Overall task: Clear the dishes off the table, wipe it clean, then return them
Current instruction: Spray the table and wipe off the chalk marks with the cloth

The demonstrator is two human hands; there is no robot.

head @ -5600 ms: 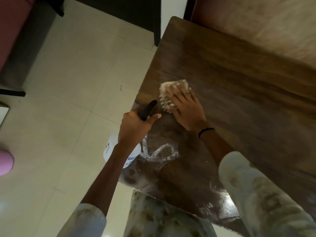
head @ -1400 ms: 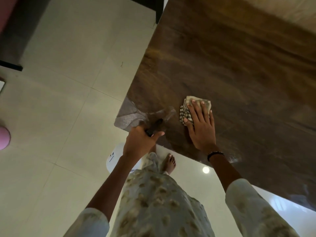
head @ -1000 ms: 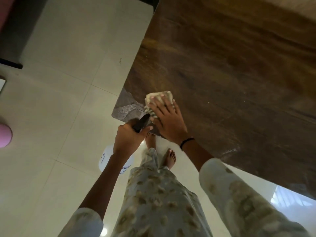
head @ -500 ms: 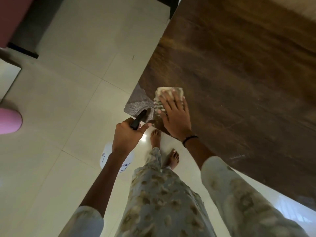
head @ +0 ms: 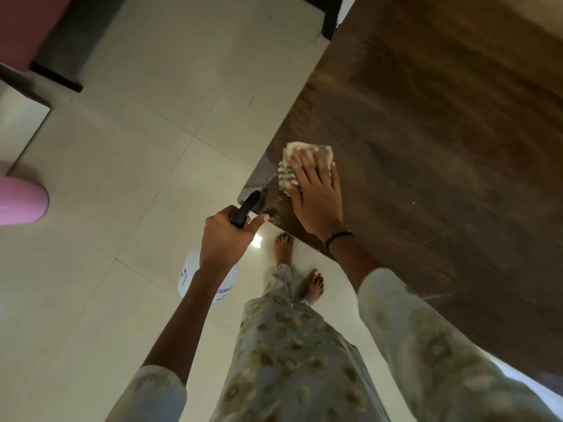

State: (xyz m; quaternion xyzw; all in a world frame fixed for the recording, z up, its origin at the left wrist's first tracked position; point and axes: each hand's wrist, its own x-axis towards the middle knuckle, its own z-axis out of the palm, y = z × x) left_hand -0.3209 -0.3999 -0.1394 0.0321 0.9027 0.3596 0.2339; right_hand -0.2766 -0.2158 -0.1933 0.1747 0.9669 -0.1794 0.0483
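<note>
— Where are the hands?

— The right hand (head: pixel 316 193) lies flat on a folded cloth (head: pixel 300 167), fingers straight and spread, pressing it onto the table (head: pixel 441 147) close to the near corner. A dark band (head: pixel 338 237) circles that wrist.

— And the left?

— The left hand (head: pixel 224 239) is curled round the black trigger head (head: pixel 245 208) of a spray bottle (head: pixel 210 281), thumb stretched forward. It holds the bottle off the table edge, over the floor, just beside the corner. The white body of the bottle hangs below the wrist; part of a printed label shows, too small to read fully.

— What does the cloth look like?

— Pale, with a darker striped pattern on the side toward the corner. The fingers cover most of it.

— The tabletop?

— Dark brown wood grain. The corner beside the cloth looks greyish and glossy; whether that is wetness or a reflection I cannot tell.

— Any dishes in view?

— I see none on the visible part of the table.

— Around that?

— Pale floor tiles (head: pixel 122 178), the person's bare feet (head: pixel 312 284) under the table edge, patterned light trousers and sleeves. A pink rounded object (head: pixel 21 199) sits at the left border, and dark furniture (head: pixel 58 65) stands at the upper left.
</note>
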